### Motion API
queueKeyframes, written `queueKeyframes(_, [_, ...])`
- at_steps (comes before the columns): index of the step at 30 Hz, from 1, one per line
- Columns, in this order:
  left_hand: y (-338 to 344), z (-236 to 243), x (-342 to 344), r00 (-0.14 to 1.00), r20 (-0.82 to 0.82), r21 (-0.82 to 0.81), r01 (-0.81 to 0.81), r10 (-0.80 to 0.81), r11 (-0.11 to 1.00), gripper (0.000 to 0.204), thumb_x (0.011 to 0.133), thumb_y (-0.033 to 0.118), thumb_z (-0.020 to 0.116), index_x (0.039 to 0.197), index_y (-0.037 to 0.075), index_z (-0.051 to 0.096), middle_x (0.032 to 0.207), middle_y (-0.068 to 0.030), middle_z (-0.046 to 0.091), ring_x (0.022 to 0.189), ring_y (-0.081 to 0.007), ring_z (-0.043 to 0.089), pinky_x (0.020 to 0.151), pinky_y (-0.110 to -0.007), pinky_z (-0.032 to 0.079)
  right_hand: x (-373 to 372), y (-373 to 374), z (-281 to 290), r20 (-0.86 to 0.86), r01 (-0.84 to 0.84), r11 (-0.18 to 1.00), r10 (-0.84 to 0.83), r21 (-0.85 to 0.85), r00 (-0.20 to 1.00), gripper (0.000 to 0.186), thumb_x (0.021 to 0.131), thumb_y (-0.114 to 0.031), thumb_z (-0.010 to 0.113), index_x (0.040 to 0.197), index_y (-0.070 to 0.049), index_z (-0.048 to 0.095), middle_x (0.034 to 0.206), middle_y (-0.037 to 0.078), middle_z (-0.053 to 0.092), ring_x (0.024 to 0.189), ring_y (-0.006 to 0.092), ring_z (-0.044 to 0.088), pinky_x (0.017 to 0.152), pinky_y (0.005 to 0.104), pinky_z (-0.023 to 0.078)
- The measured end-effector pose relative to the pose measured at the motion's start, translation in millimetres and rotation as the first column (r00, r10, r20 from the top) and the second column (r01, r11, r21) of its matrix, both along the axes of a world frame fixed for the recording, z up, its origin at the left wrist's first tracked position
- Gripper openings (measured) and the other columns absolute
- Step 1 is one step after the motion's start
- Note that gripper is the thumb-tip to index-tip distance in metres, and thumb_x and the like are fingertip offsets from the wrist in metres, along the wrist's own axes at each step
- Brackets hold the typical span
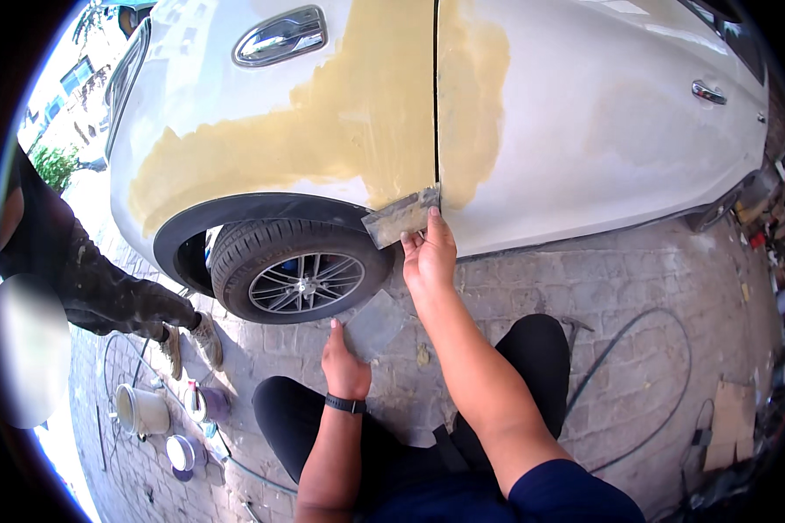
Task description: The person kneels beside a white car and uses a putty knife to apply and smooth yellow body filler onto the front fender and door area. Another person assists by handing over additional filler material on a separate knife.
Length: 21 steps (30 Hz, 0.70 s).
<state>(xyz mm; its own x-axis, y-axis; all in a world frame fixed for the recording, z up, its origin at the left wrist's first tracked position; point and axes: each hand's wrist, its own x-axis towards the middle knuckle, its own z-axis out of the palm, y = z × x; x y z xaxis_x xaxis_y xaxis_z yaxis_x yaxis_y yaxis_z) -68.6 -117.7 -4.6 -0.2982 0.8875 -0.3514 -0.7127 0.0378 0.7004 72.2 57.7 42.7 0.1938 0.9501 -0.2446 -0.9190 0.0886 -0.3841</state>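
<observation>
Spreading calls for a steady angle: the right hand (429, 251) pinches a spreader (399, 218) at the fender (227, 100)'s lower edge, by the door seam (436, 96); the left hand (345, 370) grips a grey board (378, 325) below — light, even pressure should leave the filler (262, 144) smooth.

Under bright daylight, the far-left background (65, 83) is washed out. Glare is caught on the chrome fender vent (281, 37); the wheel arch (262, 207) is shadowed. The filler spreader (399, 218) is clearly rendered. Edges are bent toward the rim; a pale oval (28, 351) at left is blurred.
</observation>
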Motion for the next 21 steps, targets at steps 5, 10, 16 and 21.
queueKeyframes(5, [5,3,1,1.0,-0.016,-0.008,-0.013,0.013,1.0,0.039,0.112,0.039,0.055,0.127,0.004,0.064,0.124,-0.0079,0.071,0.117,-0.0253,0.068,0.102,-0.045,0.053,-1,-9,-7,0.01,0.026,0.995,-0.025,-0.094,1.0,0.029,0.1,-0.028,0.077,0.117,-0.008,0.063,0.112,0.004,0.064,0.093,0.0185,0.062,0.076,0.0337,0.059])
queueKeyframes(10, [-1,4,4,1.0,-0.028,-0.021,-0.009,0.008,1.0,0.043,0.113,0.039,0.052,0.124,0.0,0.064,0.123,-0.0093,0.07,0.112,-0.0207,0.066,0.099,-0.035,0.052,2,2,17,0.023,0.01,1.0,-0.011,0.028,1.0,0.028,0.101,-0.029,0.076,0.114,-0.007,0.065,0.107,0.004,0.066,0.089,0.0176,0.062,0.075,0.0328,0.059])
queueKeyframes(16, [2,13,6,1.0,0.0,-0.013,-0.026,0.026,1.0,0.043,0.113,0.039,0.052,0.124,0.0,0.065,0.122,-0.0088,0.07,0.111,-0.0209,0.067,0.098,-0.034,0.052,5,-8,2,0.034,-0.033,0.998,0.035,-0.047,0.999,0.021,0.1,-0.029,0.077,0.109,-0.012,0.067,0.104,-0.001,0.07,0.089,0.0147,0.063,0.074,0.0319,0.056])
queueKeyframes(21, [-1,5,4,0.999,-0.045,-0.013,-0.016,0.015,1.0,0.039,0.112,0.038,0.054,0.125,0.003,0.064,0.124,-0.0077,0.07,0.114,-0.0228,0.068,0.099,-0.04,0.053,5,6,26,0.056,-0.019,0.997,0.015,0.073,0.998,0.02,0.102,-0.028,0.074,0.105,-0.01,0.068,0.094,0.0,0.069,0.077,0.0108,0.062,0.067,0.0295,0.058])
